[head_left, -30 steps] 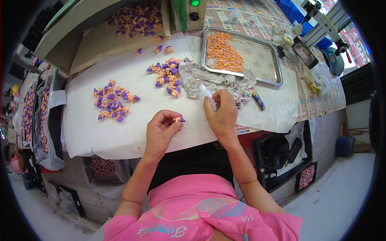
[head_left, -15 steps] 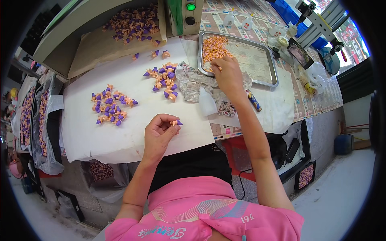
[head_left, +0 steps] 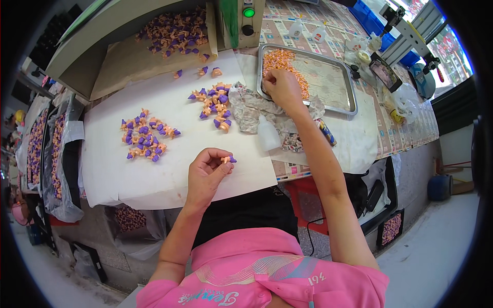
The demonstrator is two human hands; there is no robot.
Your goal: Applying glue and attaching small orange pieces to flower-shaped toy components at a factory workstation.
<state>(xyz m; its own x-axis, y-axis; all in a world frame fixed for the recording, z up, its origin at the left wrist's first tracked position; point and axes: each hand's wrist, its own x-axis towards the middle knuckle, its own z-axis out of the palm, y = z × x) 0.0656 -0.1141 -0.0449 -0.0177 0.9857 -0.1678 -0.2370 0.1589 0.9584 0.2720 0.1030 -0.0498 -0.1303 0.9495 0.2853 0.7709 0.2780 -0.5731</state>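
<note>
My left hand [head_left: 206, 174] pinches a small peach-and-purple plastic figure [head_left: 228, 159] between thumb and fingers, above the near part of the white sheet. My right hand [head_left: 285, 91] is closed at the near left corner of a metal tray [head_left: 339, 109], its fingertips pressed together. Whether they hold a piece I cannot make out. Beside those fingertips, a heap of tiny orange-and-pink pieces [head_left: 280, 60] fills the tray's left part. Two groups of similar figures lie on the sheet, one cluster [head_left: 215, 105] near the rag and another cluster [head_left: 144, 136] farther left.
A crumpled rag [head_left: 249, 110] and a white squeeze bottle [head_left: 268, 133] lie between my hands. Many figures [head_left: 174, 33] are heaped under a grey box-like machine [head_left: 77, 61] at the back left. A propped phone [head_left: 385, 72] and small glue-type bottles [head_left: 318, 34] stand beyond the tray.
My right hand has shifted slightly left over the tray's corner, fingers still together. My left hand keeps holding the figure in much the same place. The whole view has moved slightly.
</note>
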